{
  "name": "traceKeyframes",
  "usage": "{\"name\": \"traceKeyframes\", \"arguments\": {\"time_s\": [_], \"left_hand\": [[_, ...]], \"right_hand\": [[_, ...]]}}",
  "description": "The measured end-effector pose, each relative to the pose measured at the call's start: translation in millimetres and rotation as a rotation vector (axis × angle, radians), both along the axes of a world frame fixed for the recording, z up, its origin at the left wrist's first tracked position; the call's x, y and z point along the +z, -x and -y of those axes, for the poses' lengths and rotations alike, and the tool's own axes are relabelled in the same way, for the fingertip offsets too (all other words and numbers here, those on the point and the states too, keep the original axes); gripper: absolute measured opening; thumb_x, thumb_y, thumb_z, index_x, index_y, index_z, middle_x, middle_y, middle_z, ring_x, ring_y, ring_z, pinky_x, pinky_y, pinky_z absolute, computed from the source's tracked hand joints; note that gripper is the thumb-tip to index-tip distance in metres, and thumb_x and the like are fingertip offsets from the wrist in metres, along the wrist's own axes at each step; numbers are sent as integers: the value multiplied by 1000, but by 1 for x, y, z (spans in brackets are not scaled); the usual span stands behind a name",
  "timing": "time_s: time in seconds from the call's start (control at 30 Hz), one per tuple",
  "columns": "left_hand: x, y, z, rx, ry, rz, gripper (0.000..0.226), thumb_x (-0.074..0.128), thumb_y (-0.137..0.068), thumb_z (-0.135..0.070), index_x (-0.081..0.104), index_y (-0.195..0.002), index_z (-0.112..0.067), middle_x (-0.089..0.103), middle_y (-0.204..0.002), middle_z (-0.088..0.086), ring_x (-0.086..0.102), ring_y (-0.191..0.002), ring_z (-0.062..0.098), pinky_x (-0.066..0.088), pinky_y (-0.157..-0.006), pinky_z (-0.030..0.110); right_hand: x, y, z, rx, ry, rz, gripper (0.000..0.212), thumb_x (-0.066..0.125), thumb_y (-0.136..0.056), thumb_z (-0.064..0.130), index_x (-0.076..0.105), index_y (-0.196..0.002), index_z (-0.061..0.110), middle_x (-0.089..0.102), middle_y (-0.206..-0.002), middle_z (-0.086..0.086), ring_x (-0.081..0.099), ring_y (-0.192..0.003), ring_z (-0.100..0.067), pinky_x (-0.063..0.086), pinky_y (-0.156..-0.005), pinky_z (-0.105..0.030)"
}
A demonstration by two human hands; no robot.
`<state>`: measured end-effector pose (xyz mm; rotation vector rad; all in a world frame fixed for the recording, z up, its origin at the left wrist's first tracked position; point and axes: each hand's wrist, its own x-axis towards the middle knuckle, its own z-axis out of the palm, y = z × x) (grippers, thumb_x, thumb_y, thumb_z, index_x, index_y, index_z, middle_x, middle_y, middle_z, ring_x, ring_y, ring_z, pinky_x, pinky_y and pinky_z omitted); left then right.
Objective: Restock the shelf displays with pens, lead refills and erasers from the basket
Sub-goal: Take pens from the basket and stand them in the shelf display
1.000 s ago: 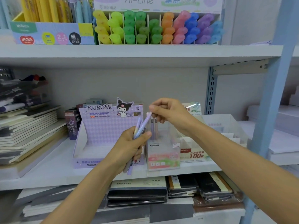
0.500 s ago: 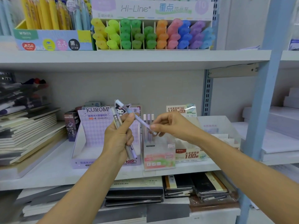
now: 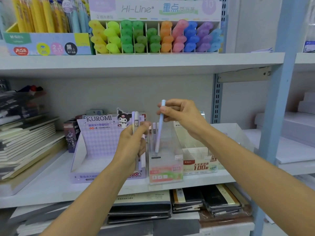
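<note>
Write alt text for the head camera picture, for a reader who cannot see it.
The right hand holds a pale blue refill tube, tilted, its lower end inside a clear display box on a shop shelf. The left hand grips more tubes in front of a purple Kuromi box. Coloured highlighters fill the shelf above.

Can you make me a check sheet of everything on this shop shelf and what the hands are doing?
Surface: white shelf holding display boxes.
Job's things: blue refill tube, tip down in the clear display box; Kuromi box to its left.
Clutter: notebook stacks at left.
Grippers: right hand pinches the blue tube; left hand grips spare tubes.
Cables: nothing seen.
Surroundings: highlighters on the shelf above.
</note>
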<state>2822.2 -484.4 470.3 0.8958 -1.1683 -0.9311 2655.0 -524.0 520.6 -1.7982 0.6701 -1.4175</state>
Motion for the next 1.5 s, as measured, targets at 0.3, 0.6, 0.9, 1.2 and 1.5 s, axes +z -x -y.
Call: {"name": "traceKeyframes", "arguments": {"time_s": [0.3, 0.6, 0.9, 1.2, 1.5], "left_hand": [[-11, -13, 9, -203, -35, -38, 19, 47, -102, -20, 54, -87, -11, 46, -75, 3, 36, -45, 8, 33, -40, 18], [-21, -21, 9, -238, -6, 8, 15, 57, -96, -24, 62, -92, -10, 56, -65, -1, 44, -52, 9, 41, -47, 18], [-21, -24, 7, -288, -1, -9, 14, 52, -98, -14, 62, -103, -4, 49, -71, 2, 44, -53, 10, 39, -50, 19], [-24, -27, 8, -232, -21, 22, 36, 72, -73, -31, 69, -103, -13, 57, -67, -1, 55, -61, 8, 52, -62, 18], [-22, -28, 5, -186, -10, 2, 45, 76, -60, -40, 69, -96, -13, 72, -79, 3, 62, -65, 10, 50, -61, 22]], "right_hand": [[-12, 15, 29, -298, 47, -79, 18, 64, -90, 2, 61, -108, 4, 66, -97, -19, 71, -87, -26, 59, -71, -24], [-27, 2, 38, -349, 140, -447, 9, 63, -91, 4, 60, -100, 7, 69, -90, -10, 71, -81, -18, 60, -71, -24], [-21, 4, 42, -413, 176, -542, 16, 68, -88, 8, 64, -104, 7, 72, -87, -9, 71, -77, -19, 59, -74, -28], [-33, -3, 52, -618, 390, -591, 16, 70, -86, 16, 73, -102, 14, 65, -80, 5, 59, -71, -10, 52, -73, -29], [-26, -1, 32, -458, 262, -377, 22, 65, -91, 28, 72, -109, 17, 67, -91, 6, 59, -79, -8, 44, -73, -21]]}}
